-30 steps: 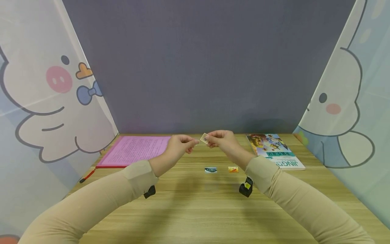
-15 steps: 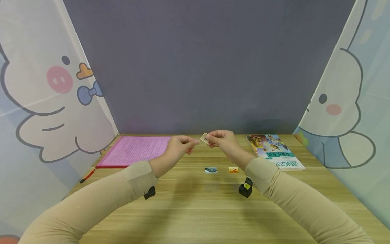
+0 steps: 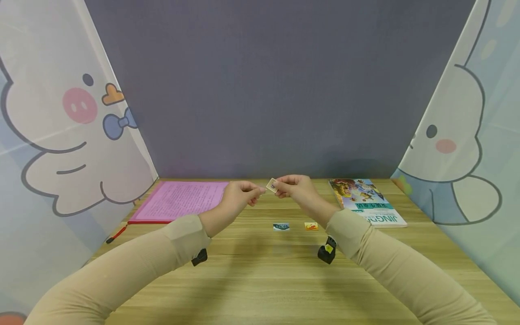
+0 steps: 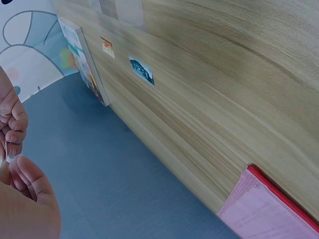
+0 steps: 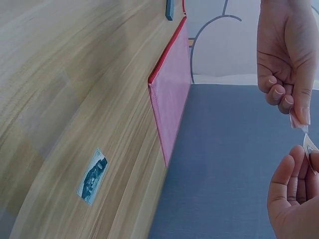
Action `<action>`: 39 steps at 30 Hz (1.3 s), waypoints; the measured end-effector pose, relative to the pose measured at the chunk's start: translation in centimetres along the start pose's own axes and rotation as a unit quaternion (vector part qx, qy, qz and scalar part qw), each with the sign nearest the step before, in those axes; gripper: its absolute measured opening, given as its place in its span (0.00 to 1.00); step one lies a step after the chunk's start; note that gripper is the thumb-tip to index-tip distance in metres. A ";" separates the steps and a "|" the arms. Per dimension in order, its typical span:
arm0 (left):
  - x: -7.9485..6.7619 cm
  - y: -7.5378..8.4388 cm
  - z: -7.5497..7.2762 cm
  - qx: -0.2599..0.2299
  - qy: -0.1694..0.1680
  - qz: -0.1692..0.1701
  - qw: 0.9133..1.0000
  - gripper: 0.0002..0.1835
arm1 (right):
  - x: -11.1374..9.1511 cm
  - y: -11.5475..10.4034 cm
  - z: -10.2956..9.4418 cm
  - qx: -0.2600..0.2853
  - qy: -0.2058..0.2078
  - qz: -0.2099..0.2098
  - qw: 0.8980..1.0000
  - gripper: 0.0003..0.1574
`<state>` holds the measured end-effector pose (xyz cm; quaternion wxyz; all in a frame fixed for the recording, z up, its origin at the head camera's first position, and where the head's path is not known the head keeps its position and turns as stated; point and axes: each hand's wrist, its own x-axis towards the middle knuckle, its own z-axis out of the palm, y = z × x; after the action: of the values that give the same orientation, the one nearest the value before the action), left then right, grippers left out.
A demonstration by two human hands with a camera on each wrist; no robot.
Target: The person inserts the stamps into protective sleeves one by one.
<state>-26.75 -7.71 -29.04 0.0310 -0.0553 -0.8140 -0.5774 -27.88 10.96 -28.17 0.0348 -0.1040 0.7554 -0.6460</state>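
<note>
Above the table, my right hand pinches a small pale stamp-like card with a round dark mark on it. My left hand faces it, thumb and forefinger pinching a small pale scrap right at the card's edge; its kind is unclear. Scrap and card almost meet in the right wrist view; whether they are joined I cannot tell. Below the hands, a small blue picture card and a small orange picture card lie flat on the wooden table.
A pink zip pouch holding a printed sheet lies at the back left. At the back right is a colourful book. Faint translucent rectangles show on the tabletop near the cards. A grey panel stands behind the table.
Both hands stay nearly in place. The held card has tilted slightly and my right hand has dropped a little. The cards on the table have not moved.
</note>
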 end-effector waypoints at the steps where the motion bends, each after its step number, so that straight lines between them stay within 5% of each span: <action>1: 0.0 0.0 0.0 0.001 0.000 0.001 1.000 0.09 | 0.0 0.0 0.0 0.000 0.000 0.000 1.000 0.15; 39: -0.2 -0.2 -0.3 0.037 0.001 0.004 0.999 0.09 | 0.0 0.5 0.3 -0.012 -0.037 0.020 0.999 0.17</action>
<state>-26.53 -8.04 -29.13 0.0361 -0.0572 -0.8347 -0.5465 -27.87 10.70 -28.69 0.0750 -0.1132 0.7630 -0.6320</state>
